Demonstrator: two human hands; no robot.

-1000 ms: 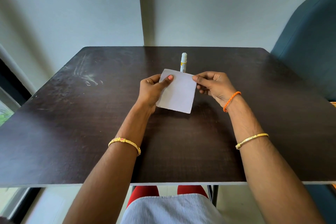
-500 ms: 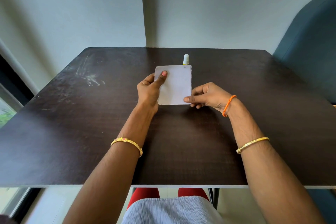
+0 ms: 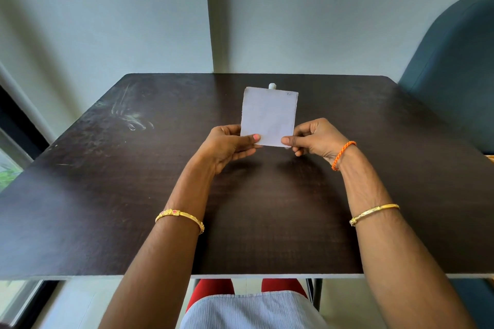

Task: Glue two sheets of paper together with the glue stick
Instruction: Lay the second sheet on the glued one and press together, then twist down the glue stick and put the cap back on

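Both hands hold the paper [image 3: 269,116] upright above the desk [image 3: 107,195] centre: left hand [image 3: 227,145] and right hand [image 3: 315,137] each pinch a bottom corner. The glue stick [image 3: 272,86] stands behind it, toward the far edge, about equally near both.

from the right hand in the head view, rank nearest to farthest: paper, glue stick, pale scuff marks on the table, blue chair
1. paper: pinched in the right hand.
2. glue stick: behind the paper, only its cap shows.
3. blue chair and pale scuff marks: opposite sides, too close to call.
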